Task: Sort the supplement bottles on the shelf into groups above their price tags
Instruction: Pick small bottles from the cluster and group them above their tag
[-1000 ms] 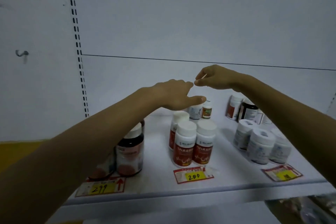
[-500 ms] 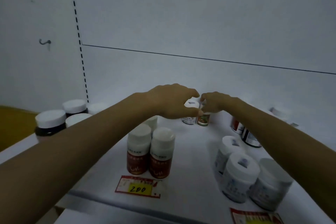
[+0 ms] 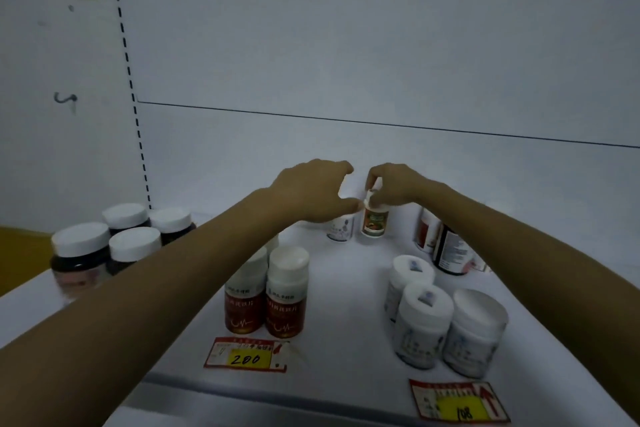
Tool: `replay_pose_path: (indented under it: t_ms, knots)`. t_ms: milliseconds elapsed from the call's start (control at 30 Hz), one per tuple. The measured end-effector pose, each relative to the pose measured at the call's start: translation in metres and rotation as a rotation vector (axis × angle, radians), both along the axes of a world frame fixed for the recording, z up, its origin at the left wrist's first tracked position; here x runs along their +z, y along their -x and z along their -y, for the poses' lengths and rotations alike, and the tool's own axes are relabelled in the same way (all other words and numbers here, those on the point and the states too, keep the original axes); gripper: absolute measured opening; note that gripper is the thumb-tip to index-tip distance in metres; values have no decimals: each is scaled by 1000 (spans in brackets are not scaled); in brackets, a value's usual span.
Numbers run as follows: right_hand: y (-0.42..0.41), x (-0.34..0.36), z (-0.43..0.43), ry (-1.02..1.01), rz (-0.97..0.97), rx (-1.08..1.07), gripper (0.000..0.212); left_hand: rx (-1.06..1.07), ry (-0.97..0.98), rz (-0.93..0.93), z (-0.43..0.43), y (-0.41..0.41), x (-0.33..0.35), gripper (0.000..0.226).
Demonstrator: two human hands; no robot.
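At the back of the white shelf [image 3: 346,288] my right hand [image 3: 398,187] pinches the white cap of a small bottle with an orange and green label [image 3: 374,224], which stands on the shelf. My left hand [image 3: 308,191] hovers beside it with fingers arched and bare wall showing between fingers and thumb. The thumb tip lies close to that cap. Under the thumb stands a small white bottle [image 3: 341,229], its top hidden. Two red-labelled bottles [image 3: 275,302] stand above the "200" price tag [image 3: 246,355].
Three white tubs [image 3: 446,326] stand above the "108" tag [image 3: 459,400] at the front right. Several dark jars with white lids [image 3: 104,250] cluster at the left. A dark bottle [image 3: 450,253] and a red-and-white one [image 3: 425,232] stand behind my right forearm.
Both hands dropped from mid-air to the small bottles at the back. My right hand took hold of the orange-labelled bottle's cap. My left hand's fingers have spread since half a second ago.
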State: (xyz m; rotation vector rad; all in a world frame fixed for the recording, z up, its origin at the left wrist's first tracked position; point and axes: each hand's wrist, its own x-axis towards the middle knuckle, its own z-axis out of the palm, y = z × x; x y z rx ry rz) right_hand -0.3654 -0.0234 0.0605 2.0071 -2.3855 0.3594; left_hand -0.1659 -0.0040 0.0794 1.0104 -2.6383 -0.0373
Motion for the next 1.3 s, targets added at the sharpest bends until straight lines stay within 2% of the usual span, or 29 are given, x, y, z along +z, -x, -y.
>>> replay_pose_path:
  t_ms: [133, 200, 333, 467, 600, 900, 1100, 1300]
  knots:
    - [-11, 55, -40, 38, 331, -11, 21, 5, -427, -492, -7, 22, 6, 73]
    - [-15, 78, -59, 50, 401, -11, 18, -15, -563, -626, -14, 30, 1, 72]
    - [-22, 102, -87, 73, 448, -21, 24, -99, -755, -723, -29, 36, -14, 68]
    - [-28, 108, -109, 103, 469, -48, 22, -191, -760, -826, -44, 37, -17, 38]
    - [-26, 107, -136, 191, 504, -84, 25, -231, -863, -938, -62, 44, -22, 16]
    - [-7, 102, -193, 205, 547, -166, 46, -334, -952, -988, -106, 68, -19, 19]
    - [24, 101, -225, 210, 479, -152, 44, -341, -919, -939, -133, 96, -16, 21]
    - [78, 97, -262, 213, 495, -116, 35, -341, -954, -940, -170, 148, -17, 41]
